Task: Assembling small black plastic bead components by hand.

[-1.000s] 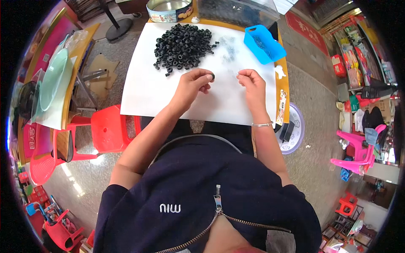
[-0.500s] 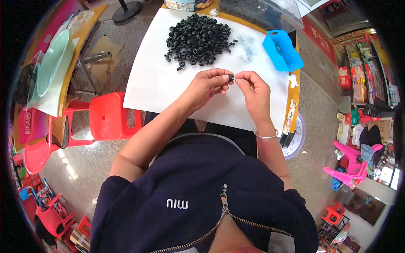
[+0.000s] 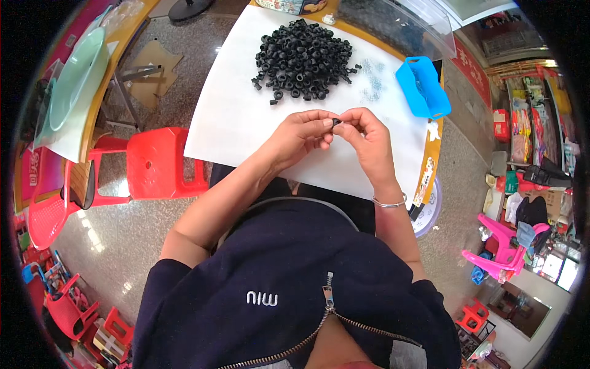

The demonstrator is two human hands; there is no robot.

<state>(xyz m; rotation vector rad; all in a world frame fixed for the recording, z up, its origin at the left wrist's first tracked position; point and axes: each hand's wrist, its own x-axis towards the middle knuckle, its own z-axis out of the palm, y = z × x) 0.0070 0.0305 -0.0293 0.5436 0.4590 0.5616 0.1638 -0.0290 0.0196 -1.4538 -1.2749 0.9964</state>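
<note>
A small black ring-like rubber piece (image 3: 335,122) is pinched between my two hands over the white sheet. My left hand (image 3: 302,136) grips it with thumb and forefinger, its other fingers curled beneath. From the other side, my right hand (image 3: 369,140) closes thumb and forefinger against the same piece. Whether a smaller part sits between the right fingertips cannot be made out. Beyond my hands lies a heap of similar black pieces (image 3: 304,58), with a few loose at its edge.
The white sheet (image 3: 230,104) covers most of the wooden table. At its right stands a blue plastic basket (image 3: 437,109), beside a scatter of tiny bluish bits (image 3: 372,80). A clear plastic box (image 3: 393,24) and a tin (image 3: 289,5) stand at the back. A red stool (image 3: 157,163) is left.
My right fingertips have come in tighter against the black piece, covering more of it. The whole view has shifted slightly; the left hand keeps its pinch.
</note>
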